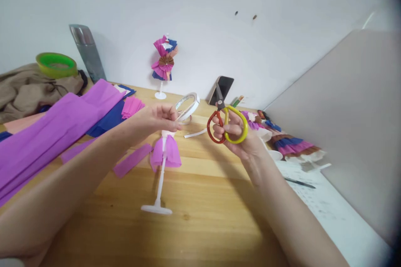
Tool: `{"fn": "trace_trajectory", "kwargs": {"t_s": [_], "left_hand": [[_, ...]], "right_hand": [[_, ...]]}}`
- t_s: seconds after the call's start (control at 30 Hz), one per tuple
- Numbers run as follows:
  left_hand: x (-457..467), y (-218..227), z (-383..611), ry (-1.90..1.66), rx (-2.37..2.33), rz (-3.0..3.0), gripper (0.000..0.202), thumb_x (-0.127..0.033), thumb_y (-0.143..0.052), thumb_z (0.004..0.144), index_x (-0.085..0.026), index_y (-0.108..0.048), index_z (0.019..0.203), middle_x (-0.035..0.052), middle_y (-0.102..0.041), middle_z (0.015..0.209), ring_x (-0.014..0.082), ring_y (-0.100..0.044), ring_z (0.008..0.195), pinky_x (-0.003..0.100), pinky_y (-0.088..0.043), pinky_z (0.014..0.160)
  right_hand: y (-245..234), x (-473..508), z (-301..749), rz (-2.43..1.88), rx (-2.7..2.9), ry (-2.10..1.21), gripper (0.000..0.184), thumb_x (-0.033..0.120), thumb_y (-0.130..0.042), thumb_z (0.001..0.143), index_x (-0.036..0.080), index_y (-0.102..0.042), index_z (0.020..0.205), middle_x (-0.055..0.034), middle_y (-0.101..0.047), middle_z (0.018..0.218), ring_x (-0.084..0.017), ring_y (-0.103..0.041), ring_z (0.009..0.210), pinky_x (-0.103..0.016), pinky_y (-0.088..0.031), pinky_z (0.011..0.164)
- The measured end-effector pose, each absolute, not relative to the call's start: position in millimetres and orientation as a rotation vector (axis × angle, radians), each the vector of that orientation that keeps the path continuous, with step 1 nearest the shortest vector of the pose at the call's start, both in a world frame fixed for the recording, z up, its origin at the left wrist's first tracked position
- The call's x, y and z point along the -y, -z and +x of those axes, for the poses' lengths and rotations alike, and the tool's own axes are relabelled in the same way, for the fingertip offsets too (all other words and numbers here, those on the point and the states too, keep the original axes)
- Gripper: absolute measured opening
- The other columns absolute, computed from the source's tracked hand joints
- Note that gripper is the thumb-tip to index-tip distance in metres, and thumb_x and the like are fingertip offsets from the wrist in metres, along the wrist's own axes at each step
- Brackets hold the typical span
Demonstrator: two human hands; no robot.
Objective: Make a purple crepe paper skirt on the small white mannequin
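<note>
My left hand [156,119] is closed around the top of a small white mannequin stand [158,192] that wears a purple crepe-paper skirt [171,154]. The same hand's fingers also pinch a roll of white tape [188,106]. The stand's base rests on the wooden table [203,217]. My right hand [234,133] grips scissors with red and yellow handles [227,127], blades pointing up, just right of the tape roll. A loose strip of white tape [194,134] lies on the table between the hands.
Purple crepe paper sheets [53,129] and strips lie at left. A dressed mannequin [164,64] stands by the wall, beside a phone [221,90]. More paper dresses [288,144], a pen [299,182], a grey board and a green bowl [56,64] surround the area.
</note>
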State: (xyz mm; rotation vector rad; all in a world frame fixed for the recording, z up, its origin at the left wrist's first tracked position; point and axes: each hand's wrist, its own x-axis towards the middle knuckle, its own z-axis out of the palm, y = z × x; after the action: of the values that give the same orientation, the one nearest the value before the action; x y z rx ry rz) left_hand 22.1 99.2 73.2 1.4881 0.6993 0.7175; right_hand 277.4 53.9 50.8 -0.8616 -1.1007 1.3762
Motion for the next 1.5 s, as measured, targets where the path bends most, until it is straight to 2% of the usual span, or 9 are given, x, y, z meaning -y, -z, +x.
{"fn": "trace_trajectory", "kwargs": {"t_s": [0.17, 0.23, 0.3, 0.37, 0.5, 0.73, 1.0, 1.2, 1.5], "left_hand": [[-102.7, -68.8, 18.4, -0.659, -0.613, 1.459, 0.023, -0.018, -0.078, 0.072, -0.017, -0.055, 0.068, 0.0011, -0.073, 0.075, 0.0175, -0.071, 0.088, 0.025, -0.049, 0.077], [-105.0, -68.9, 16.7, -0.638, -0.614, 1.463, 0.023, -0.018, -0.078, 0.073, -0.017, -0.055, 0.069, 0.0014, -0.073, 0.076, 0.0182, -0.072, 0.090, 0.025, -0.049, 0.077], [-107.8, -69.5, 15.2, -0.629, -0.621, 1.477, 0.022, -0.018, -0.077, 0.074, -0.017, -0.056, 0.070, 0.0020, -0.073, 0.076, 0.0183, -0.072, 0.090, 0.024, -0.050, 0.075], [-110.7, -70.0, 14.0, -0.635, -0.616, 1.479, 0.021, -0.018, -0.077, 0.074, -0.017, -0.056, 0.070, 0.0017, -0.073, 0.075, 0.0169, -0.072, 0.087, 0.024, -0.050, 0.074], [-114.1, -70.2, 12.4, -0.649, -0.614, 1.479, 0.021, -0.019, -0.077, 0.074, -0.017, -0.057, 0.070, 0.0015, -0.073, 0.073, 0.0138, -0.070, 0.079, 0.023, -0.051, 0.073], [-114.1, -72.6, 11.4, -0.675, -0.631, 1.498, 0.021, -0.019, -0.078, 0.071, -0.017, -0.058, 0.069, 0.0031, -0.074, 0.076, 0.0180, -0.072, 0.084, 0.026, -0.053, 0.073], [-111.2, -70.3, 16.0, -0.609, -0.666, 1.512, 0.018, -0.016, -0.074, 0.076, -0.017, -0.057, 0.069, 0.0030, -0.074, 0.075, 0.0181, -0.073, 0.087, 0.024, -0.051, 0.075], [-111.1, -67.4, 16.7, -0.590, -0.665, 1.507, 0.018, -0.014, -0.073, 0.077, -0.016, -0.057, 0.070, 0.0042, -0.075, 0.078, 0.0195, -0.073, 0.089, 0.024, -0.050, 0.074], [-109.4, -67.6, 20.7, -0.588, -0.649, 1.490, 0.019, -0.016, -0.075, 0.075, -0.016, -0.057, 0.069, 0.0048, -0.076, 0.079, 0.0181, -0.072, 0.087, 0.026, -0.051, 0.076]], "right_hand": [[-54.6, -35.1, 260.3, -0.651, 1.280, -1.464, 0.045, 0.031, -0.083, 0.063, 0.027, -0.061, 0.102, 0.0026, -0.057, 0.079, -0.009, -0.045, 0.053, -0.024, -0.035, 0.048], [-52.7, -30.7, 255.0, -0.598, 1.377, -1.564, 0.049, 0.051, -0.081, 0.066, 0.027, -0.060, 0.102, 0.0007, -0.056, 0.076, -0.012, -0.045, 0.057, -0.027, -0.034, 0.052], [-49.9, -28.9, 251.1, -0.555, 1.461, -1.662, 0.065, 0.074, -0.073, 0.062, 0.025, -0.058, 0.102, -0.0022, -0.057, 0.080, -0.014, -0.046, 0.060, -0.029, -0.035, 0.056], [-47.3, -28.0, 249.0, -0.567, 1.515, -1.725, 0.072, 0.081, -0.065, 0.063, 0.023, -0.058, 0.103, -0.0045, -0.058, 0.085, -0.014, -0.046, 0.062, -0.031, -0.035, 0.058], [-44.6, -25.9, 249.5, -0.657, 1.510, -1.750, 0.055, 0.069, -0.064, 0.076, 0.021, -0.055, 0.103, -0.0016, -0.054, 0.083, -0.009, -0.041, 0.053, -0.028, -0.029, 0.052], [-48.5, -24.7, 253.6, -0.817, 1.498, -1.681, 0.047, 0.060, -0.070, 0.077, 0.020, -0.055, 0.096, -0.0003, -0.055, 0.078, -0.006, -0.039, 0.047, -0.026, -0.024, 0.047], [-46.3, -25.9, 245.0, -0.903, 1.470, -1.558, 0.044, 0.056, -0.071, 0.079, 0.018, -0.052, 0.092, 0.0034, -0.056, 0.070, -0.003, -0.037, 0.040, -0.021, -0.026, 0.040], [-41.3, -26.4, 244.5, -0.919, 1.457, -1.554, 0.042, 0.054, -0.070, 0.081, 0.018, -0.053, 0.093, 0.0020, -0.058, 0.073, -0.003, -0.041, 0.040, -0.020, -0.028, 0.039], [-37.7, -25.0, 238.8, -0.966, 1.448, -1.511, 0.042, 0.054, -0.070, 0.081, 0.019, -0.051, 0.093, 0.0047, -0.056, 0.068, -0.001, -0.036, 0.035, -0.016, -0.023, 0.033]]}}
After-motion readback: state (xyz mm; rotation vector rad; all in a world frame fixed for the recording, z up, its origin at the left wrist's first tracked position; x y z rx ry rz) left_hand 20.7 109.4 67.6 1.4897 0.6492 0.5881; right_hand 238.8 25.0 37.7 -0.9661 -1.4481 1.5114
